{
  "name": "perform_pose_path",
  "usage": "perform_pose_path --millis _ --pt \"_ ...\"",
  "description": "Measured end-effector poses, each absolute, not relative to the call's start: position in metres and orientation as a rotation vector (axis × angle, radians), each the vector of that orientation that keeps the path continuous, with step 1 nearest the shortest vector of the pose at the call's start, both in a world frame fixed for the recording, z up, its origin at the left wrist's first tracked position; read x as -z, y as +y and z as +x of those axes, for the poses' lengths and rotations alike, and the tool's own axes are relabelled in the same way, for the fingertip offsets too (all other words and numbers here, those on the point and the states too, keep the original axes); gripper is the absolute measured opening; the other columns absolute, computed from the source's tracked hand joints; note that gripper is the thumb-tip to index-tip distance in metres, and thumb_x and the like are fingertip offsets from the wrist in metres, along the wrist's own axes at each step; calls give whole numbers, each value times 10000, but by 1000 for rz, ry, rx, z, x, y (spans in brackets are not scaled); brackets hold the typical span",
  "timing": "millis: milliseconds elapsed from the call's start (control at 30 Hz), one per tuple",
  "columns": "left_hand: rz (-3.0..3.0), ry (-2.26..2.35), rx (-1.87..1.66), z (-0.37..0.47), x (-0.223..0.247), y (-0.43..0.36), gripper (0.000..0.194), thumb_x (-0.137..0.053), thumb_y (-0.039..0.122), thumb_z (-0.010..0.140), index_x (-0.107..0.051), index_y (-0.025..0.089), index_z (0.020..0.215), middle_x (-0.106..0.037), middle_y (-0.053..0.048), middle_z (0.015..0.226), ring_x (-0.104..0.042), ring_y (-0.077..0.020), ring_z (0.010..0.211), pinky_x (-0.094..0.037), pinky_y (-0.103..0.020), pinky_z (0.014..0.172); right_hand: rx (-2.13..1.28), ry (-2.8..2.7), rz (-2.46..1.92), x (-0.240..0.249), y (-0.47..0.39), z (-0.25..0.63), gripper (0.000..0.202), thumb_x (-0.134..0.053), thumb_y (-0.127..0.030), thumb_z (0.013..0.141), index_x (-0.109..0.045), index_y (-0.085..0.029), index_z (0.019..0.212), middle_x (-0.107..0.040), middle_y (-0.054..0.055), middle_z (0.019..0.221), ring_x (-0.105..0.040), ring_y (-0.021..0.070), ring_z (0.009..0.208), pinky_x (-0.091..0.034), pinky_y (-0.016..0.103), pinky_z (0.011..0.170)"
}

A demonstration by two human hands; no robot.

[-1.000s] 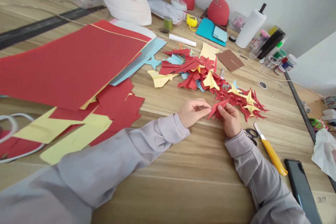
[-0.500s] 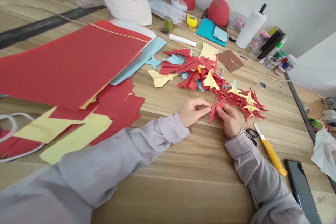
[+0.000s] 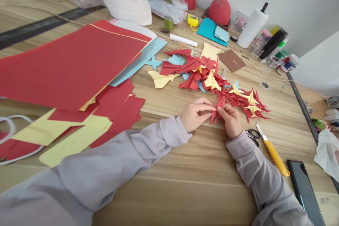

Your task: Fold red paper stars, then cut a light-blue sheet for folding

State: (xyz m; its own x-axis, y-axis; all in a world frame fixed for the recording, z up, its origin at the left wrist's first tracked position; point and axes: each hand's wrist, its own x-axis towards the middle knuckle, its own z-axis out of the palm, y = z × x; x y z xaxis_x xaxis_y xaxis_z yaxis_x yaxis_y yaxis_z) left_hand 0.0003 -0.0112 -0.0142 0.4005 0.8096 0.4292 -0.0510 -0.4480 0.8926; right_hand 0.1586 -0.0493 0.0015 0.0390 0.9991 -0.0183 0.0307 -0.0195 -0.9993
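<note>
A small folded red paper piece (image 3: 212,117) with pointed ends is pinched between both hands over the wooden table. My left hand (image 3: 196,113) is closed on its left side, thumb and fingertips together. On the other side, my right hand (image 3: 230,119) grips it with the thumb on top; the curled fingers hide part of the paper. Just beyond the hands lies a heap of folded red paper pieces (image 3: 194,79), with yellow folded pieces (image 3: 212,81) and some light blue ones among them.
Large red sheets (image 3: 71,63) and cut red and yellow strips (image 3: 75,144) lie at left. Near my right forearm are black scissors (image 3: 254,136), a yellow utility knife (image 3: 275,157) with its blade out, and a phone (image 3: 304,187). Bottles and jars (image 3: 288,64) stand at the back right.
The fingers of my left hand have shifted slightly right along the red paper, and the paper's shape between the hands looks different. My right hand stays nearly in place.
</note>
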Motion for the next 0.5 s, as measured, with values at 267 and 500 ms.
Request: perform_pose_path --millis 267,500 --pt "1705 716 -1172 0 9 -13 163 -589 191 773 -744 184 824 -666 -76 882 -622 -153 794 -509 -228 634 -1163 -1222 -1304 -3 -50 159 330 -640 -520 752 -595 -199 690 -588 -28 522 -526 127 472 -389 262 481" --pt "1548 732 -1164 1 8 -14 153 -609 217 767 -748 162 798 -686 -88 869 -630 -144 719 -520 -223 575 -1153 -1241 -1280 -3 -51 159 295 -661 -473 748 -598 -195 676 -616 -18 564 -539 122 481 -409 258 492"
